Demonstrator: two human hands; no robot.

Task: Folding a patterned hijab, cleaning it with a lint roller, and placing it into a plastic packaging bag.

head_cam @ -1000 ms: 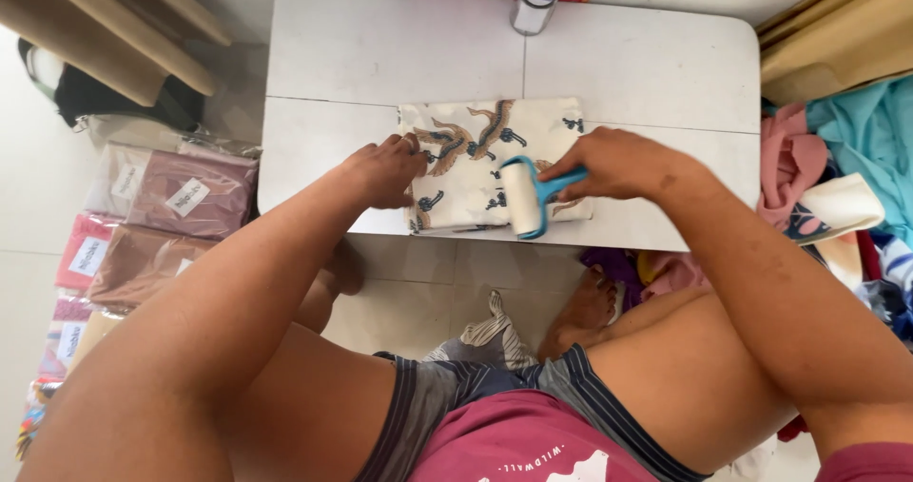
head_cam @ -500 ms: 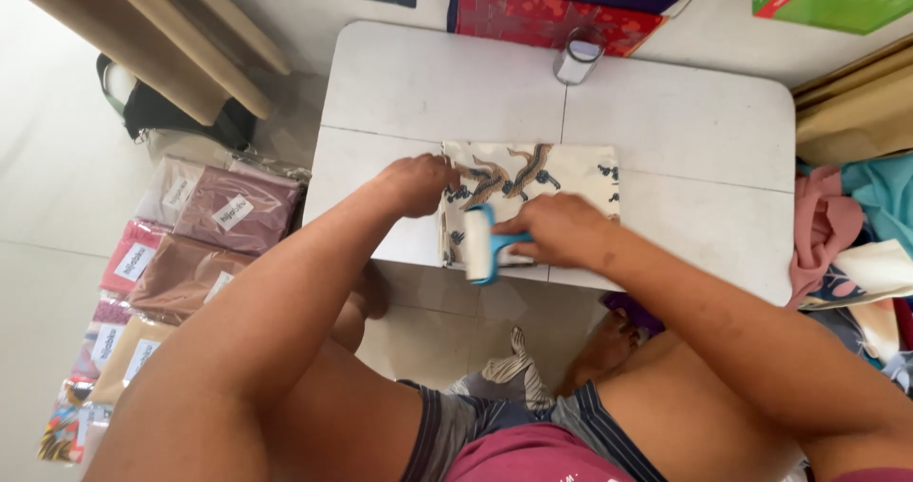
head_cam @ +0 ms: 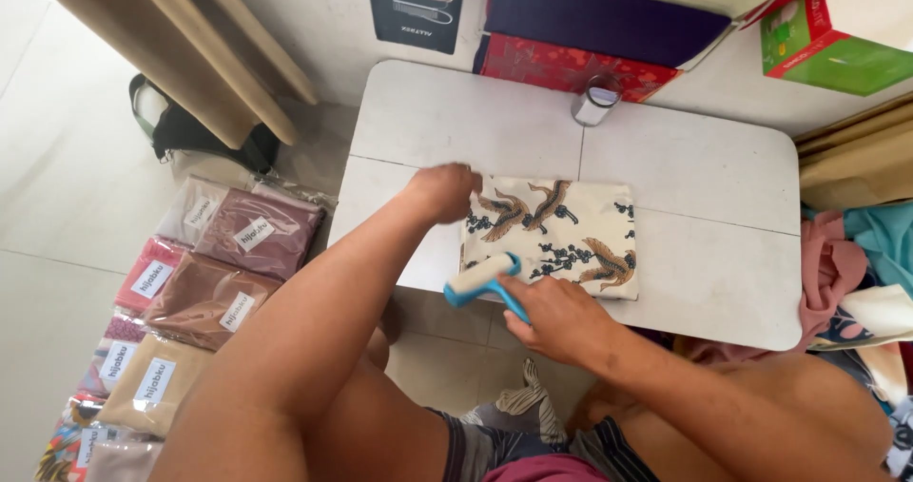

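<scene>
Rolling tool: blue-handled lint roller [head_cam: 482, 280], white drum lying at the near left corner of the folded cloth, handle slanting down and rightward into the palm
Right hand [head_cam: 559, 318]: fingers wrapped shut around the roller handle, at the near edge of the counter [head_cam: 704, 168]
Left hand [head_cam: 443, 191]: pressed on the far left corner of the cloth, fingers curled (slightly blurred), pinning it flat
Cloth: cream folded fabric [head_cam: 556, 235] with brown bird print, long axis running left to right across the counter, lying up and to the right of the roller
Nearer hand: right, with the drum already touching the cloth edge
Hands: well apart, one at each left corner
Far edge: small glass jar [head_cam: 595, 100]
Floor, left: packaged scarves [head_cam: 204, 278] in clear bags
</scene>
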